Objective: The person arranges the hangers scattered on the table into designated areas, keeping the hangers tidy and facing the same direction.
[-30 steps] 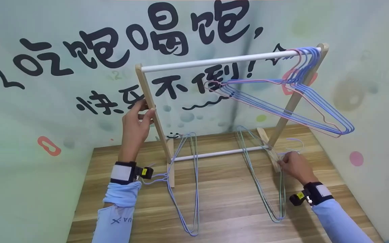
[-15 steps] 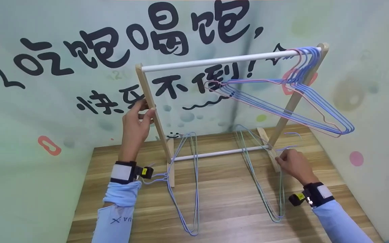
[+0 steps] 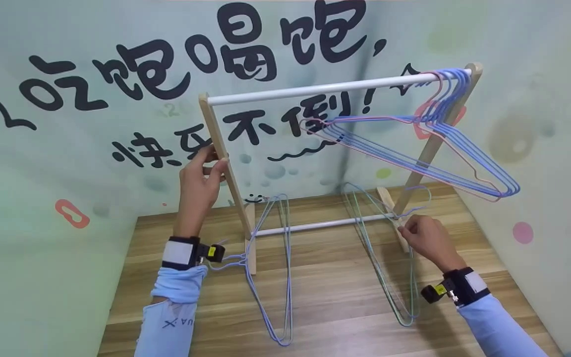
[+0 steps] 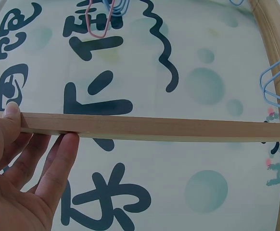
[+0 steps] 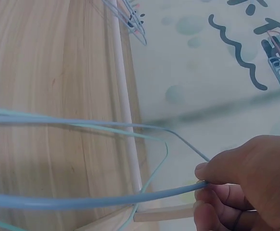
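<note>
Left: my left hand [image 3: 200,181] grips the left upright [image 4: 154,128], bracing it. Right, near the bench's [image 3: 335,297] right edge: my right hand [image 3: 429,240] pinches the blue hanger [image 5: 72,202], best drawn slowly clear of the green hanger [image 5: 166,148].

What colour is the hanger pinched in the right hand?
The hanger is blue, seen best in the right wrist view.

So from my end the left hand [image 3: 200,176] is out at 9 o'clock, thumb opposite fingers, left forearm [image 3: 169,320] angling up from 7. Right hand [image 3: 431,240]'s at 4, pinching thumb-to-finger, palm side hidden from the head cam.
</note>
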A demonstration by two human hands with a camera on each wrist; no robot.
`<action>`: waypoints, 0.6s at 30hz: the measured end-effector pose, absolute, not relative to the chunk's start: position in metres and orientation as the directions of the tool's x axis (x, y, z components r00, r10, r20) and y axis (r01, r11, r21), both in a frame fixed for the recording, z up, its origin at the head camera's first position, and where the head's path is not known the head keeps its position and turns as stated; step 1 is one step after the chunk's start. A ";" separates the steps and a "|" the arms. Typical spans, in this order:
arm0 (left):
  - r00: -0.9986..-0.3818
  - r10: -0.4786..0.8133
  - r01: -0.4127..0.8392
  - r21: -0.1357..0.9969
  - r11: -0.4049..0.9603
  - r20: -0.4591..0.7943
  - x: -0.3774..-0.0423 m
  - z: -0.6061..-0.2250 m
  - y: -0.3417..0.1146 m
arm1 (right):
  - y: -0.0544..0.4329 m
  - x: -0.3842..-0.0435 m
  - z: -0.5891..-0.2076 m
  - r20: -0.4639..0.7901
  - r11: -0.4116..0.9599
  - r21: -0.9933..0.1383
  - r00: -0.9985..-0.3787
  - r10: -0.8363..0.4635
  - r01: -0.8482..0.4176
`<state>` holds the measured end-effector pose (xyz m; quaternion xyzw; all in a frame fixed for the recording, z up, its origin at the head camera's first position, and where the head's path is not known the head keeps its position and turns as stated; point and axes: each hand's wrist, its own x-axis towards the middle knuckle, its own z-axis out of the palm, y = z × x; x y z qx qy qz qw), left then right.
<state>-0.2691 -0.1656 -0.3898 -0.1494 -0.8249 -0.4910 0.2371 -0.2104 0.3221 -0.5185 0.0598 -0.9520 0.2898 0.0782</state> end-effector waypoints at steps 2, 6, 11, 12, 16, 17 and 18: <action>-0.840 0.015 0.482 0.732 0.481 0.542 -0.270 -0.390 -0.166 | 0.320 -0.210 -0.518 0.194 0.819 -0.548 -0.978 -0.074 -0.170; -0.843 0.016 0.478 0.735 0.480 0.538 -0.270 -0.390 -0.166 | 0.317 -0.209 -0.516 0.205 0.808 -0.559 -0.975 -0.086 -0.189; -0.845 0.013 0.475 0.739 0.478 0.535 -0.270 -0.390 -0.166 | 0.312 -0.207 -0.512 0.223 0.796 -0.567 -0.970 -0.096 -0.209; -0.846 0.012 0.473 0.740 0.477 0.533 -0.270 -0.390 -0.166 | 0.311 -0.207 -0.511 0.227 0.796 -0.567 -0.969 -0.097 -0.213; -0.851 0.011 0.466 0.745 0.476 0.525 -0.270 -0.390 -0.166 | 0.309 -0.208 -0.510 0.252 0.797 -0.552 -0.960 -0.122 -0.246; -0.851 0.011 0.466 0.746 0.476 0.524 -0.270 -0.390 -0.166 | 0.309 -0.208 -0.511 0.260 0.799 -0.544 -0.957 -0.131 -0.257; -0.852 0.012 0.466 0.746 0.476 0.524 -0.270 -0.390 -0.166 | 0.309 -0.209 -0.511 0.265 0.800 -0.537 -0.954 -0.141 -0.267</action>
